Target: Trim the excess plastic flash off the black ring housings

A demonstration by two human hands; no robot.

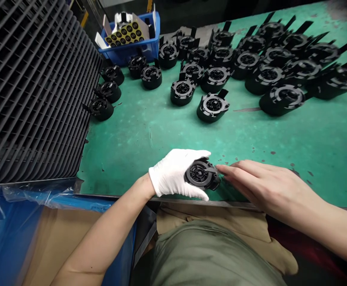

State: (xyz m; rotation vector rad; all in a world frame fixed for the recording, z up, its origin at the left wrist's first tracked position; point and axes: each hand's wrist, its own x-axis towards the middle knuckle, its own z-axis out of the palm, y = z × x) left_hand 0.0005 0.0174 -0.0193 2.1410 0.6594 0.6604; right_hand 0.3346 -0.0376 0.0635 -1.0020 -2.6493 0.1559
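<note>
Black housing (201, 173), clasped between the left hand's (173, 173) fingers, could twist if the right hand (270, 184), its pinch unclear, pushes off-centre.

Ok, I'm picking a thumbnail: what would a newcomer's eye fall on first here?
Probably the white-gloved left hand around a round black ringed part, near the front edge of the bright green tabletop, with the bare right hand beside it. Next, perhaps, the crowd of similar black parts towards the back and the big dark slatted grid at the left.
</note>
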